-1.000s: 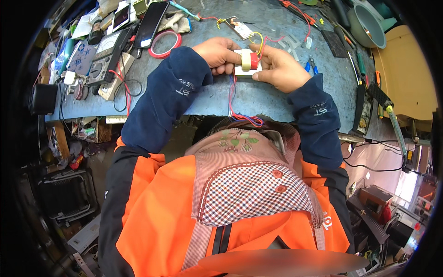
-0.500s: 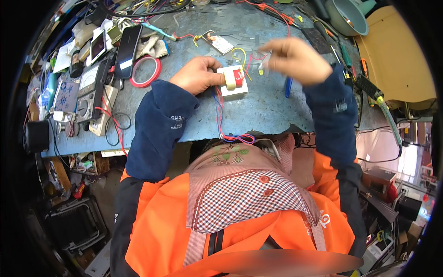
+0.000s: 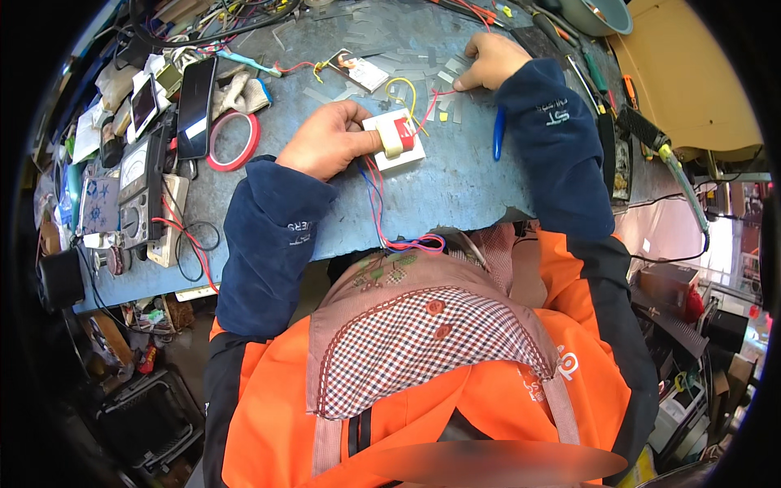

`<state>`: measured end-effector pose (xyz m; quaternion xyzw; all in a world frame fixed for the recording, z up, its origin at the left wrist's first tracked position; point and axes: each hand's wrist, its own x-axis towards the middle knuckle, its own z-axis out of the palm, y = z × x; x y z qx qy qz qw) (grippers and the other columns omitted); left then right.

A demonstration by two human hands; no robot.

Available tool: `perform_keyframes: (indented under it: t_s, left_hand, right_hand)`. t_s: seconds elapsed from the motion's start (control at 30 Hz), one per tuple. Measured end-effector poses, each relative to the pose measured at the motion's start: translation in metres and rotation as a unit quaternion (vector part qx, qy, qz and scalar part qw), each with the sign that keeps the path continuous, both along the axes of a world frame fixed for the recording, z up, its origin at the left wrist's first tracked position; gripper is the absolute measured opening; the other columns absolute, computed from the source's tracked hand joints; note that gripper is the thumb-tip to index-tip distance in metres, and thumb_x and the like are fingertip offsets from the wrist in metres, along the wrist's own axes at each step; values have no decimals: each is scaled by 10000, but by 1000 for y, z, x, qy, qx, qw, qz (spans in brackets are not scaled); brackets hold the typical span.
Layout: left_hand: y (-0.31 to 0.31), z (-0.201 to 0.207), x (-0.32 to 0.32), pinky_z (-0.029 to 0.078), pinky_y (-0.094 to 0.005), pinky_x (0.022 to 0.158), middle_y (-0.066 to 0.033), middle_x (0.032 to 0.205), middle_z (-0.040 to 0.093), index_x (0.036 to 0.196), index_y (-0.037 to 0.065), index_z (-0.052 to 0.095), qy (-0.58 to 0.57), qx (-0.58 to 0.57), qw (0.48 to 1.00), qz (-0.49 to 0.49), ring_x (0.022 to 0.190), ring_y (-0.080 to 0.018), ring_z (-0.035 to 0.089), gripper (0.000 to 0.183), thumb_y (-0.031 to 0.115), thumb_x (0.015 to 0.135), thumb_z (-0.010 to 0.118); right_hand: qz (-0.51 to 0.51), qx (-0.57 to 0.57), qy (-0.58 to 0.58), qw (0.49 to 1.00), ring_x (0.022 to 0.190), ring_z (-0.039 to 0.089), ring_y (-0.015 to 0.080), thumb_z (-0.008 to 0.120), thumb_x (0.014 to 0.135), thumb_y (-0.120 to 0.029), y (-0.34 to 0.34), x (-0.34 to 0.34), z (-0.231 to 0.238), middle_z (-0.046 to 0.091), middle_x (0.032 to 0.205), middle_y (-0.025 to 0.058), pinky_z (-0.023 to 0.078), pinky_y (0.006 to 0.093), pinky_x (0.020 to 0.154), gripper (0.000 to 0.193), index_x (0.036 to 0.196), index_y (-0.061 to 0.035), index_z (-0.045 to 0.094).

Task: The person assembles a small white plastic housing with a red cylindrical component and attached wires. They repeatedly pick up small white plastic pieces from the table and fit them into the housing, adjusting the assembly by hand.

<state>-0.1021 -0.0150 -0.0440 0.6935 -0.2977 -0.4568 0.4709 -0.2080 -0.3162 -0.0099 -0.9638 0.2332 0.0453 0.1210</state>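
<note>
My left hand (image 3: 329, 140) grips a small transformer coil (image 3: 392, 146), a white square bobbin wrapped in yellow and red tape, thumb across its top. From its upper side rise a yellow wire (image 3: 414, 99) and a thin red one. Blue and red leads (image 3: 375, 193) run down from it to a loose bundle (image 3: 416, 243) at the bench's front edge. My right hand (image 3: 498, 61) is farther back, low over the bench, thumb and forefinger apart with nothing visible between them. Thin grey metal strips (image 3: 431, 55) lie scattered beside it.
Right of the coil lies a blue-handled tool (image 3: 499, 134). At the left are a red tape roll (image 3: 233, 141), a phone (image 3: 196, 110) and an analog multimeter (image 3: 140, 191). A soldering iron (image 3: 643, 130) is at the right, below a grey bowl (image 3: 598, 15).
My right hand has moved back and away from the coil's wires toward the scattered strips. My left hand keeps hold of the coil. The whole view has shifted slightly.
</note>
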Motion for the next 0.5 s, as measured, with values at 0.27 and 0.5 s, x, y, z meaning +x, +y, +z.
perform_keyframes:
  t_s: [0.27, 0.5]
  left_hand:
    - [-1, 5, 4, 342, -243, 473, 3, 802, 673, 1195, -55, 672, 18, 4, 1000, -11, 575, -34, 499, 378, 197, 951, 812]
    - [-1, 7, 4, 299, -238, 442, 34, 748, 630, 1233, -49, 655, 18, 10, 1000, -9, 525, -23, 451, 380, 188, 970, 793]
  right_hand:
    - [30, 227, -105, 968, 724, 659, 190, 963, 781, -254, -34, -8, -15, 724, 854, 63, 519, 360, 656, 382, 997, -31, 741]
    - [-94, 371, -363, 849, 588, 648, 131, 749, 988, -111, -23, -29, -8, 722, 828, 77, 507, 280, 548, 175, 1117, 3, 716]
